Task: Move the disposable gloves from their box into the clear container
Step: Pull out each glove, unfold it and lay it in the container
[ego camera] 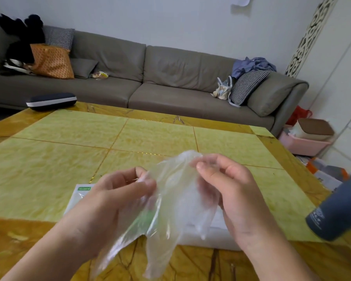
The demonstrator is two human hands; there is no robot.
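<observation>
A: Disposable gloves (170, 201) — how many were up in the hands?

B: I couldn't count them. It was one bunch of thin clear plastic, held above the table (69, 142), its loose finger ends drooping toward the near edge. Whether that was one glove or several stuck together, I couldn't tell.

A: And the two hands?

B: The left hand (118, 197) pinched the bunch's left edge between thumb and curled fingers. The right hand (227, 183) pinched its top right, fingers bent around the film.

A: What lay under them?

B: One white box (77, 199) with a green label at its corner, flat on the table beneath the left hand and mostly hidden. Just beside it, under the right hand, sat one pale container (215, 234); its contents were hidden by the plastic and the hand.

A: Further out?

B: One dark grey bottle (338, 207) tilted in at the right edge. One dark case (51, 101) sat at the table's far left corner. Beyond it stood one grey sofa (150, 78).
</observation>
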